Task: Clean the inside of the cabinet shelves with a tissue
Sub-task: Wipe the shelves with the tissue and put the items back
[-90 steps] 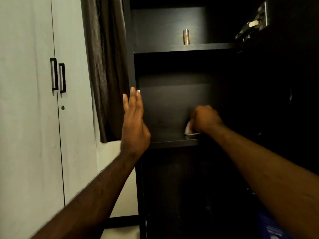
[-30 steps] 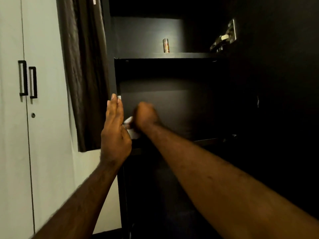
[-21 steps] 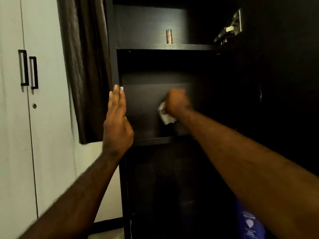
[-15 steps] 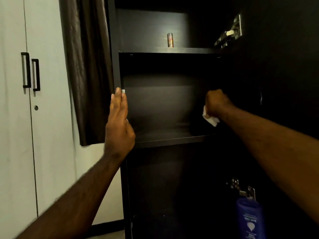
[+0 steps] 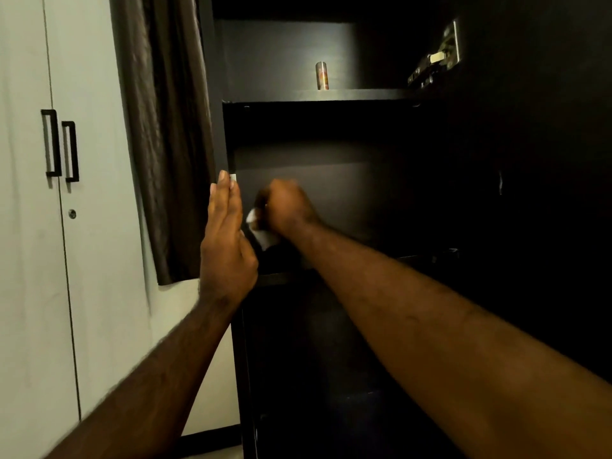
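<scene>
Tissue wiping inside the dark cabinet

The right hand [image 5: 286, 207], fingers closed around a crumpled white tissue [image 5: 256, 226], presses it at the shelf's [image 5: 281, 278] left end; at its 9 o'clock, the left hand [image 5: 225, 246], fingers straight and open, lies flat against the cabinet's side panel [image 5: 215, 94].

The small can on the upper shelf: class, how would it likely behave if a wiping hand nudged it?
The small can stands upright, tall and narrow, so a nudge near its top would probably tip it. Its round body suggests it would then roll along the upper shelf. Its surface looks shiny, so it may be slippery to grip; its weight cannot be told.
</scene>
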`<move>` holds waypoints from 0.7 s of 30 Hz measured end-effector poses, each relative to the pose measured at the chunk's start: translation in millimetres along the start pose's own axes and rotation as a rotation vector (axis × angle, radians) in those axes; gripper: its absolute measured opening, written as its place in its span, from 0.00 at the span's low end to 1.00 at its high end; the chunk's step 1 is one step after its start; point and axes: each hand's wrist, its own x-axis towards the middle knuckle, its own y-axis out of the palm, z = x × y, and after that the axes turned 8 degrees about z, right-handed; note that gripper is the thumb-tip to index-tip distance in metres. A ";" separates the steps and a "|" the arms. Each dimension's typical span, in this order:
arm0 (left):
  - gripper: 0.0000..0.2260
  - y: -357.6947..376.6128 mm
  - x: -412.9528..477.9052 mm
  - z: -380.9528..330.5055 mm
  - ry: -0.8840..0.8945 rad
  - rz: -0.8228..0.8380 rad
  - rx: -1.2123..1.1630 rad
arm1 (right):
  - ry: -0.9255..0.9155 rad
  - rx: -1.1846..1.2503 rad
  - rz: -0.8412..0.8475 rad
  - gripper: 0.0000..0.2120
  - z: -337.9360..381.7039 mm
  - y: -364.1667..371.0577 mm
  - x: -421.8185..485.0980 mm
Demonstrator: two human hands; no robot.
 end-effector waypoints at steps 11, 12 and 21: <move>0.36 -1.1 -0.9 0.0 -0.011 -0.001 0.010 | 0.345 -0.232 -0.163 0.12 -66.0 -48.9 -12.2; 0.36 -0.9 -1.1 0.3 -0.011 -0.002 0.006 | 0.425 -0.295 -0.165 0.14 -82.1 -62.8 -15.9; 0.35 1.0 -2.7 2.9 -0.002 -0.015 -0.022 | 0.570 -0.492 -0.259 0.15 -134.0 -63.8 -25.7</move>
